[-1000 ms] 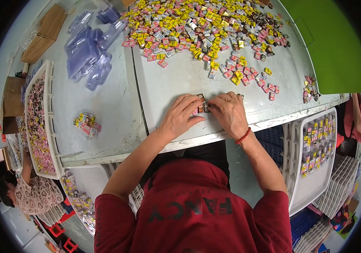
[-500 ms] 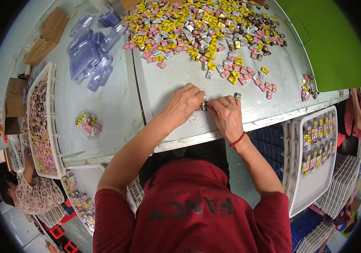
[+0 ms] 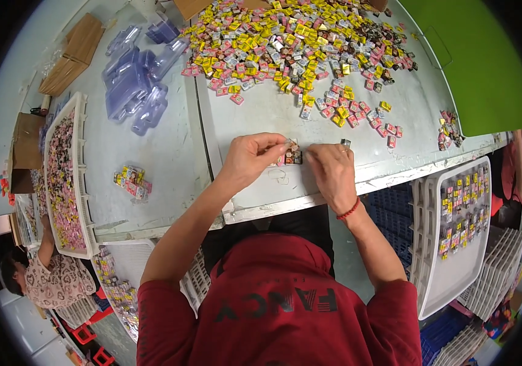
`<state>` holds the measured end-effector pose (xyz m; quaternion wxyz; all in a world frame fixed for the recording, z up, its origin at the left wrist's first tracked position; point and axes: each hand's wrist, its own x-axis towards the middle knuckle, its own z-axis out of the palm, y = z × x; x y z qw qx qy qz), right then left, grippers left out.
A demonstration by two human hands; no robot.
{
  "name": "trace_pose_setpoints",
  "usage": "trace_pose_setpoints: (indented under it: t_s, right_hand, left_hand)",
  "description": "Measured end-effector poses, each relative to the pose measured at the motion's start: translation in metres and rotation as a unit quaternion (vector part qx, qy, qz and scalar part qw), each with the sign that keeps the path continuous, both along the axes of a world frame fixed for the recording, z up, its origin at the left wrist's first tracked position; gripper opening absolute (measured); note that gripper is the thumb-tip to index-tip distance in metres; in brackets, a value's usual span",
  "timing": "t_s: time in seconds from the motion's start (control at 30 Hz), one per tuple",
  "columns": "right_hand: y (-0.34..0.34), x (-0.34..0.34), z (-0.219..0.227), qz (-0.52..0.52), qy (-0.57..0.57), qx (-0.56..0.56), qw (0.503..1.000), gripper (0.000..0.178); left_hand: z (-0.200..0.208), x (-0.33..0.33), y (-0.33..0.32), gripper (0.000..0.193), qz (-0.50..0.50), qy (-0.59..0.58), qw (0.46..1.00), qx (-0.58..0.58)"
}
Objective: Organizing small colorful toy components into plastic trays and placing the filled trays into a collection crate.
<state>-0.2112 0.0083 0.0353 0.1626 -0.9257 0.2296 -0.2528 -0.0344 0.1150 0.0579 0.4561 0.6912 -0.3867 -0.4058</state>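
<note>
My left hand [image 3: 250, 160] is bent over the table near its front edge, thumb and fingertips pinched together. Something small and pale shows at those fingertips, too small to name. Just beneath them a short row of small printed blocks [image 3: 292, 157], pink and dark, lies on the table. My right hand [image 3: 335, 171] rests close to the row's right end with fingers curled inward; whether anything is between them is hidden. One silvery block [image 3: 346, 143] lies beside the right fingers.
A large pile of yellow, pink and grey blocks [image 3: 273, 52] spreads across the far table. Clear plastic trays [image 3: 133, 85] and a bundled set of blocks [image 3: 133, 182] lie left. White crates [image 3: 78, 177] stand at both sides. A person [image 3: 56, 277] works at far left.
My left hand has lowered slightly and moved left, lifting its fingertips off the row. The right hand has shifted a little right, and more of the row shows between them.
</note>
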Motion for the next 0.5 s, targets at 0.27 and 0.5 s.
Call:
trace_pose_setpoints:
  t_s: [0.27,0.5]
  right_hand:
    - [0.002,-0.007,0.017,0.021,-0.133,0.606,0.784,0.023]
    - [-0.009,-0.017,0.007,-0.129,-0.104,0.418,0.893,0.016]
  left_hand:
    - [0.002,-0.008,-0.009,0.028,-0.065,0.199,0.978,-0.01]
    - [-0.036,-0.018,-0.014,0.061,-0.114,-0.485,0.849,-0.176]
